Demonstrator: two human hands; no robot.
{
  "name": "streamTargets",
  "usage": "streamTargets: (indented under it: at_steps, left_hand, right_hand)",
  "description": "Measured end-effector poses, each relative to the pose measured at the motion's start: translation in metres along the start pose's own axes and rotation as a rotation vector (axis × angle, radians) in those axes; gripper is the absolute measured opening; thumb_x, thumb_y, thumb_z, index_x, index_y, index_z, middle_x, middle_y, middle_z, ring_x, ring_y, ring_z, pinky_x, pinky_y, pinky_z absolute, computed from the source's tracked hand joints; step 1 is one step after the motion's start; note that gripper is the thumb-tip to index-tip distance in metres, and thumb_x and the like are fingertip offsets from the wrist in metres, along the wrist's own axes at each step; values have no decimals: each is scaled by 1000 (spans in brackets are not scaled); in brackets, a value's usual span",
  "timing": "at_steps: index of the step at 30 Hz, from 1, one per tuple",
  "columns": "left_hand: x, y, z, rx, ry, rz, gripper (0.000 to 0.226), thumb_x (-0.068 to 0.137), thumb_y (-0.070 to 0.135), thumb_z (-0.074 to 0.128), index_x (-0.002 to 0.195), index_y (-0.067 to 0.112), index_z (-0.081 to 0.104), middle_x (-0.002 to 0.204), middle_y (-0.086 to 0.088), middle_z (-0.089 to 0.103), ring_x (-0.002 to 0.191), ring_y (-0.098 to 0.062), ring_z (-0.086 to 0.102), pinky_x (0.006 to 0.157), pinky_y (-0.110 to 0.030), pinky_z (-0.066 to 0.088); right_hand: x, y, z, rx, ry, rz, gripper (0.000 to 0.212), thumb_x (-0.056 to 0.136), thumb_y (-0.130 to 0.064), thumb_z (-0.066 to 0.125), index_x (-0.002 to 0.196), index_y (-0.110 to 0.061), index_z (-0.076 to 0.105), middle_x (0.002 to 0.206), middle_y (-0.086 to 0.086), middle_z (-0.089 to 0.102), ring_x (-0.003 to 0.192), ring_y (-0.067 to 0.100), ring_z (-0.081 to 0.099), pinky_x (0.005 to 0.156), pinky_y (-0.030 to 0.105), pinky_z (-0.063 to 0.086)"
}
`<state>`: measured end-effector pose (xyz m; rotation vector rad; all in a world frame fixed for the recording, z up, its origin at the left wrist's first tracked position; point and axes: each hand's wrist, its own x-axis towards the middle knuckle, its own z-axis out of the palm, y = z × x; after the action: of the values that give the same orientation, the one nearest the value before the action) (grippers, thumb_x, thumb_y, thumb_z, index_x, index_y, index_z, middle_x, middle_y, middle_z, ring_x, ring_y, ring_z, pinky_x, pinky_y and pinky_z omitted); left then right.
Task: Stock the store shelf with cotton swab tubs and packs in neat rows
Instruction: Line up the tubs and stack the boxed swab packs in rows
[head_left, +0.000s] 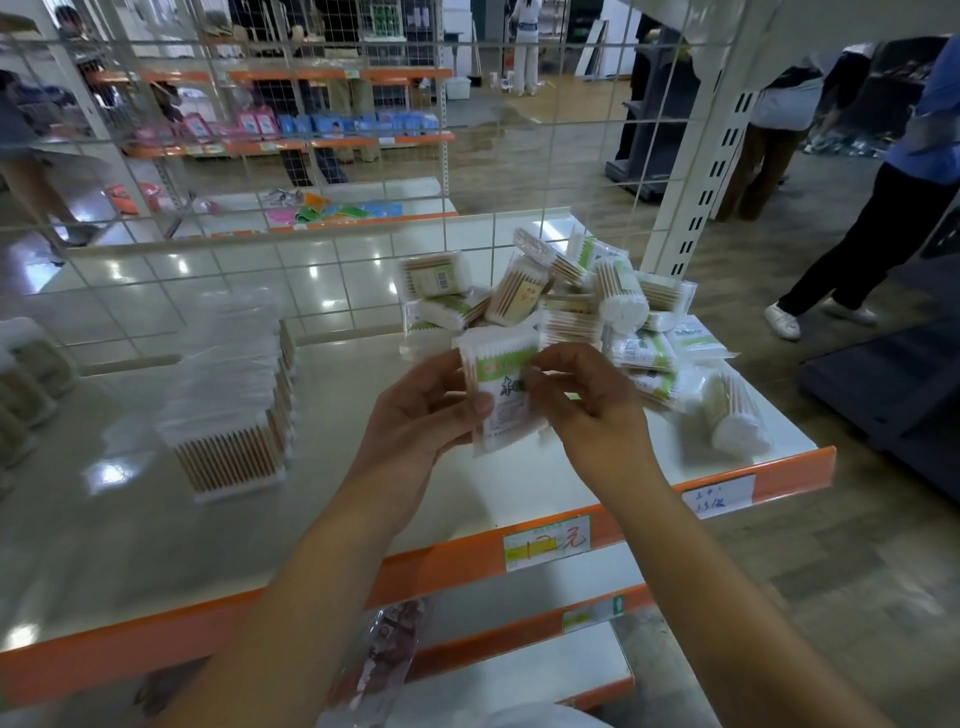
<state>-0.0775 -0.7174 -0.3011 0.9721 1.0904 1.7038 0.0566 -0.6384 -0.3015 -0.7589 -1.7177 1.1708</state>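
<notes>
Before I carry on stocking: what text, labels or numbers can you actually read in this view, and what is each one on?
"元", handwritten: yellow-and-white price tag on the orange shelf edge.
White price tag further right: handwritten, not clearly readable.
Cotton swab pack held by left hand and right hand: green label, print blurred.
Barcode on a piled pack: digits too small.

I'm in a shop; white metal shelf with orange front edge (649, 514) carries handwritten paper price tags (546, 543); white wire-grid back panel (311, 156); stocked orange-edged shelves behind (291, 143).
</notes>
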Motion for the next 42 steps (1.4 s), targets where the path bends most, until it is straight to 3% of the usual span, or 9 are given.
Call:
streamTargets:
  at_steps: [2, 6, 9, 13, 18, 22, 31, 40, 42]
  left_hand:
    - [-1, 0, 0, 45, 8, 33, 45, 57, 21, 73, 102, 20, 70, 92, -4, 70, 84, -21, 66, 71, -30, 53]
    - [-5, 3, 0, 158, 20, 93, 38, 62, 9, 72, 95, 27, 73, 86, 1, 70, 85, -15, 65, 75, -25, 51]
    - [-9, 7, 0, 237, 6, 141, 36, 66, 4, 66, 96, 23, 71, 86, 0, 70, 84, -10, 63, 73, -18, 49]
    - [-11, 12, -13, 354, 30, 163, 34, 69, 8, 70, 98, 26, 68, 87, 3, 69, 83, -7, 62, 73, -19, 50]
    - [-19, 24, -57, 847, 80, 290, 32, 78, 29, 65, 107, 41, 57, 99, 17, 60, 92, 2, 57, 77, -12, 46]
    - [-32, 35, -100, 1117, 119, 288, 37, 82, 29, 63, 119, 25, 59, 103, 23, 53, 94, 3, 51, 80, -7, 37]
    - [-65, 63, -191, 1504, 275, 346, 44, 81, 31, 47, 112, 6, 64, 104, -10, 63, 97, -17, 48, 78, -28, 47]
    - [-86, 52, -235, 1381, 291, 166, 45, 81, 41, 51, 114, 13, 64, 106, -1, 63, 93, -13, 56, 81, -23, 42]
    - [-86, 48, -233, 1285, 276, 114, 45, 80, 45, 54, 110, 14, 66, 104, 4, 63, 92, -4, 52, 79, -18, 40]
  right_hand:
    - [0, -3, 2, 11, -11, 56, 4, 90, -23, 59, 88, -22, 63, 90, -2, 66, 79, 6, 62, 65, 19, 49]
    - [-2, -8, 7, 18, -57, 64, 49, 78, -57, 52, 78, -9, 63, 71, 8, 61, 68, 13, 58, 59, 22, 43]
    - [-2, -12, 10, 16, -61, 67, 35, 72, -45, 61, 73, -10, 63, 62, -1, 59, 60, 12, 55, 54, 22, 44]
    - [1, -9, 17, 235, -21, 94, 33, 70, -16, 70, 101, -10, 62, 88, 2, 69, 84, 14, 67, 75, 34, 56]
    - [7, -11, 40, 417, -50, 121, 35, 76, 10, 65, 108, -1, 55, 96, 9, 63, 84, 8, 65, 70, 24, 55]
    - [8, -14, 73, 338, -147, 140, 37, 70, 3, 74, 102, -5, 58, 94, 10, 62, 81, 7, 64, 68, 23, 54]
    - [5, -17, 156, 179, -328, 89, 29, 74, 2, 71, 91, -20, 62, 82, -9, 61, 73, 1, 60, 59, 17, 49]
    - [-9, 1, 211, 58, -309, 35, 31, 72, -7, 76, 96, -24, 65, 86, -15, 64, 74, 6, 60, 66, 31, 56]
    - [-12, 7, 216, -29, -272, -81, 31, 70, -16, 77, 99, -17, 66, 92, -12, 61, 76, -1, 57, 66, 19, 51]
